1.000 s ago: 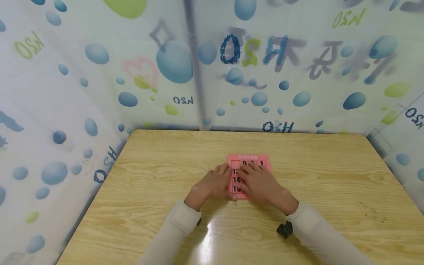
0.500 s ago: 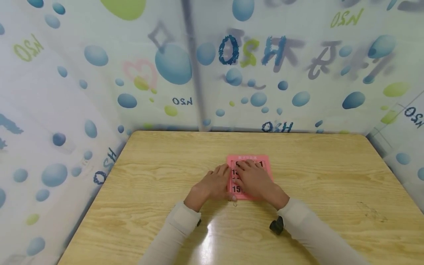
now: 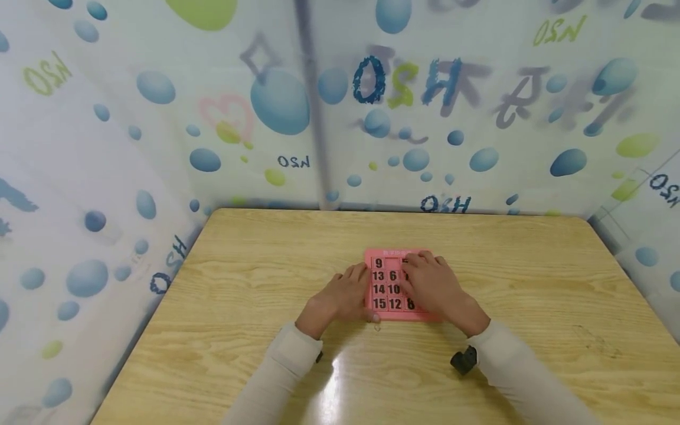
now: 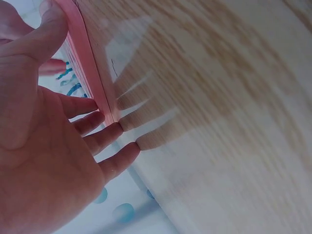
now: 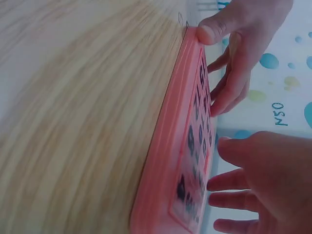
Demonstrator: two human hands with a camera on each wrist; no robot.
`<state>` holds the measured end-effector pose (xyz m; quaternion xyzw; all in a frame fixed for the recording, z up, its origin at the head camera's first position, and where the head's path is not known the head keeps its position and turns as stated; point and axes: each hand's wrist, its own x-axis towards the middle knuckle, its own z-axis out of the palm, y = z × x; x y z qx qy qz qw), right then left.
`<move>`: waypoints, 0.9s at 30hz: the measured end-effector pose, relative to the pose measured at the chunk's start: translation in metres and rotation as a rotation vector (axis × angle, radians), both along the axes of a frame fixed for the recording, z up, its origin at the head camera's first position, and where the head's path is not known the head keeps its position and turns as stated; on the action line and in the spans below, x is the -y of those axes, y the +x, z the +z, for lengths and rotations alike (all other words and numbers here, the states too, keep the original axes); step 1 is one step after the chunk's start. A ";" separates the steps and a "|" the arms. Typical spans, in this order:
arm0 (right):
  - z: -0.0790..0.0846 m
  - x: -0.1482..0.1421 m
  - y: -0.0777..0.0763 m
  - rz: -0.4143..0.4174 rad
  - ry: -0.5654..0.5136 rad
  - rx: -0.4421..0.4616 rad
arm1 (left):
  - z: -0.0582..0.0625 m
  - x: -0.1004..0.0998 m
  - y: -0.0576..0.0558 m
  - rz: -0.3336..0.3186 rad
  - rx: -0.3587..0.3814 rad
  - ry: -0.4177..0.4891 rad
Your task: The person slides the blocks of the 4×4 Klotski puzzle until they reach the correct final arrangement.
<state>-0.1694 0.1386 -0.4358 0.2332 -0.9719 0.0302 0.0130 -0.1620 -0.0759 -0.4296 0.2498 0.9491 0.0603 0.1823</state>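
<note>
A pink number slide puzzle [image 3: 404, 316] lies flat on the wooden table. Its 9 tile [image 3: 379, 263] fills the far left corner, beside a vacant slot. The left column reads 9, 13, 14, 15 from far to near. My left hand [image 3: 344, 295] holds the frame's left side, thumb at the near corner and fingers along the edge. Over the right part of the board, my right hand [image 3: 432, 286] reaches with extended fingers at the far tiles, covering several of them. In the right wrist view its fingertips [image 5: 217, 181] hover close over the tile faces.
The wooden table [image 3: 265, 248] extends on all sides of the puzzle. Behind and beside it hang white wall sheets [image 3: 340, 118] printed with blue and green drops. A small black device [image 3: 464, 360] sits at my right wrist.
The 9 tile has slid left into the far corner, and the vacant slot is now to its right. My right hand moved left and away, then back right. The left hand stays put.
</note>
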 end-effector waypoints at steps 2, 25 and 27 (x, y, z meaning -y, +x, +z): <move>0.000 -0.003 0.000 0.001 0.003 0.012 | 0.001 0.000 0.000 0.004 0.007 0.008; 0.000 -0.022 0.004 -0.033 -0.042 0.010 | 0.001 -0.001 0.000 0.003 0.009 0.007; 0.002 -0.028 0.004 -0.057 -0.034 0.012 | 0.001 -0.001 0.001 0.004 0.008 0.003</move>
